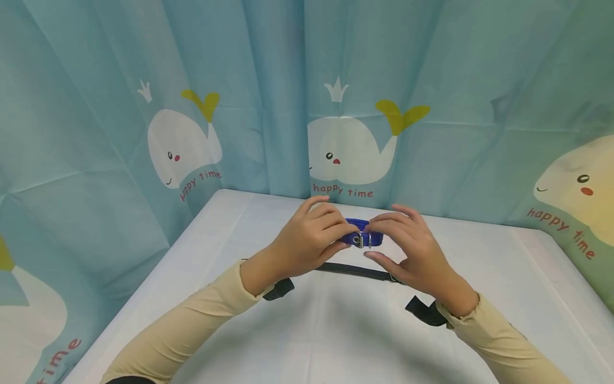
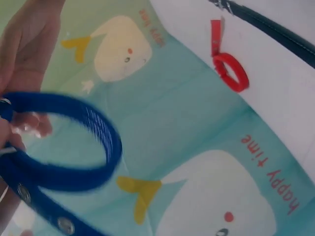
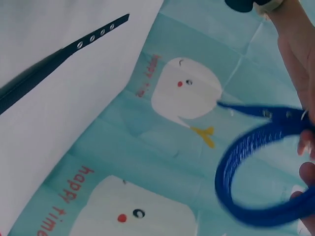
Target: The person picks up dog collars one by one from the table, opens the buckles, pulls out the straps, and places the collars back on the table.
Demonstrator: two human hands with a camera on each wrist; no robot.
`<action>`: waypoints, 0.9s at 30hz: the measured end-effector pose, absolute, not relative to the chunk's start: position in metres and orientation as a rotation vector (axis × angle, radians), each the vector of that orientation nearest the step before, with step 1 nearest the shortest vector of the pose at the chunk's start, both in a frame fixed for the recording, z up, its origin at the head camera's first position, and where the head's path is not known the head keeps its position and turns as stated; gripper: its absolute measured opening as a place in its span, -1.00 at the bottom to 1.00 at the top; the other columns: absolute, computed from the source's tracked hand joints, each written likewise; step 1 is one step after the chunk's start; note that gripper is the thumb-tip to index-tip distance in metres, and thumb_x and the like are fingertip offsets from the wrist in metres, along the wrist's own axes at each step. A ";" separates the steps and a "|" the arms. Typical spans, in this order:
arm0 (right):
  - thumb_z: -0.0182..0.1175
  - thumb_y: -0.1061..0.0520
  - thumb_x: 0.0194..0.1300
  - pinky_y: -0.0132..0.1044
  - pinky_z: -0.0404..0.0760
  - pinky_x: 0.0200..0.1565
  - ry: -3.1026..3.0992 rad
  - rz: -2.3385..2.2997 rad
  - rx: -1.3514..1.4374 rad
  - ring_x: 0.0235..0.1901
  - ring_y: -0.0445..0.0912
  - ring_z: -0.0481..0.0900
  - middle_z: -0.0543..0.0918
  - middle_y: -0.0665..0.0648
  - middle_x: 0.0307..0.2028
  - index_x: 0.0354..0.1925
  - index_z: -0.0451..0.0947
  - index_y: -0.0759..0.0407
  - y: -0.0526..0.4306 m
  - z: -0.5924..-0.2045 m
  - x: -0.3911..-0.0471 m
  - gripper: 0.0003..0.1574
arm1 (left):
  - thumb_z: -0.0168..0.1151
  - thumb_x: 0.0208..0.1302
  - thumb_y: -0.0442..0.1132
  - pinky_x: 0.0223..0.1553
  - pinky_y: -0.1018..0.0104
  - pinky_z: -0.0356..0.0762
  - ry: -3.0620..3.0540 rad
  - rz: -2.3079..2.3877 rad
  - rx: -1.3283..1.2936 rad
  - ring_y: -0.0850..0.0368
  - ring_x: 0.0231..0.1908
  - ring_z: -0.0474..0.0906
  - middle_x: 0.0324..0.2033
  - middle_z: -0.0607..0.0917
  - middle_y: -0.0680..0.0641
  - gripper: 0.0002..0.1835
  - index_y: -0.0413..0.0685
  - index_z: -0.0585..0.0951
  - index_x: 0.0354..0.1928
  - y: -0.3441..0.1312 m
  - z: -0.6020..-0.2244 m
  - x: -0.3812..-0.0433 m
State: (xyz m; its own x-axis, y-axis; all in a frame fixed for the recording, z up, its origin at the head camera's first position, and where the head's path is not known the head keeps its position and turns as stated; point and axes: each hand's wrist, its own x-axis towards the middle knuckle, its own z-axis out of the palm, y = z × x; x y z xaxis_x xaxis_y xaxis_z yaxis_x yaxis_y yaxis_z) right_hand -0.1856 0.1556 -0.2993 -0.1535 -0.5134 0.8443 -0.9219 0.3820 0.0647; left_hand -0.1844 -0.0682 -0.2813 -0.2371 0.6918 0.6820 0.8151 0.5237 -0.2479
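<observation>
A blue collar [image 1: 377, 240] with a metal buckle, a D-ring and metal-rimmed holes is bent into a loop, raised above the white table. My left hand [image 1: 309, 237] pinches its left side by the buckle between thumb and fingers. Over the loop's right part, my right hand [image 1: 417, 250] has its fingertips at the collar, with the thumb apart below. The left wrist view shows the blue loop [image 2: 74, 181] close up, its holed end hanging beneath. In the right wrist view the blue loop [image 3: 224, 172] is blurred, and a tapered end sticks out.
A black collar [image 1: 352, 270] with a buckle lies across the white table [image 1: 307, 336] below the hands. In the left wrist view, a small red collar [image 2: 215, 37] lies near the table edge. A blue whale-print curtain [image 1: 283, 96] surrounds the table.
</observation>
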 end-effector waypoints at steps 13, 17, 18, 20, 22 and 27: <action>0.01 -0.07 0.38 -0.18 0.31 0.25 -1.791 0.629 1.201 -0.24 0.04 0.60 0.69 0.19 -0.35 -0.29 0.61 0.31 0.156 -0.300 -0.185 -0.53 | 0.36 0.05 -0.06 0.20 0.02 0.38 -2.015 -0.191 -1.185 0.19 -0.26 0.58 -0.40 0.68 0.09 -0.80 0.05 0.68 -0.30 -0.069 -0.282 -0.188; 0.02 -0.12 0.36 -0.01 0.37 0.15 -1.798 0.585 1.179 -0.18 0.08 0.58 0.69 0.18 -0.31 -0.26 0.62 0.29 0.151 -0.298 -0.182 -0.51 | 0.32 0.07 -0.05 0.18 0.00 0.40 -1.969 -0.139 -1.175 0.18 -0.27 0.56 -0.42 0.66 0.08 -0.82 0.06 0.68 -0.32 -0.065 -0.282 -0.185; 0.03 -0.12 0.36 0.05 0.39 0.10 -1.792 0.550 1.173 -0.19 0.08 0.59 0.69 0.18 -0.32 -0.27 0.62 0.27 0.149 -0.297 -0.182 -0.51 | 0.32 0.07 -0.04 0.18 0.00 0.40 -1.965 -0.120 -1.166 0.18 -0.26 0.56 -0.42 0.66 0.08 -0.82 0.06 0.69 -0.32 -0.065 -0.282 -0.184; 0.05 -0.10 0.36 0.12 0.43 0.01 -1.771 0.484 1.161 -0.22 0.08 0.60 0.70 0.16 -0.37 -0.30 0.64 0.25 0.145 -0.296 -0.181 -0.54 | 0.32 0.08 -0.02 0.18 -0.01 0.39 -1.964 -0.086 -1.146 0.17 -0.24 0.56 -0.40 0.66 0.09 -0.81 0.09 0.70 -0.31 -0.064 -0.281 -0.182; 0.06 -0.06 0.36 0.15 0.46 -0.04 -1.742 0.445 1.143 -0.27 0.08 0.62 0.70 0.14 -0.42 -0.35 0.67 0.24 0.143 -0.295 -0.181 -0.57 | 0.33 0.08 -0.02 0.19 -0.02 0.39 -1.973 -0.073 -1.123 0.16 -0.22 0.57 -0.39 0.66 0.10 -0.81 0.11 0.70 -0.29 -0.064 -0.281 -0.181; 0.12 -0.07 0.33 0.02 0.45 0.05 -1.709 0.559 1.123 -0.32 0.06 0.62 0.72 0.16 -0.46 -0.38 0.70 0.26 0.146 -0.298 -0.182 -0.55 | 0.37 0.05 0.00 0.20 -0.04 0.36 -2.029 -0.098 -1.065 0.15 -0.19 0.56 -0.36 0.68 0.11 -0.78 0.15 0.72 -0.25 -0.066 -0.285 -0.181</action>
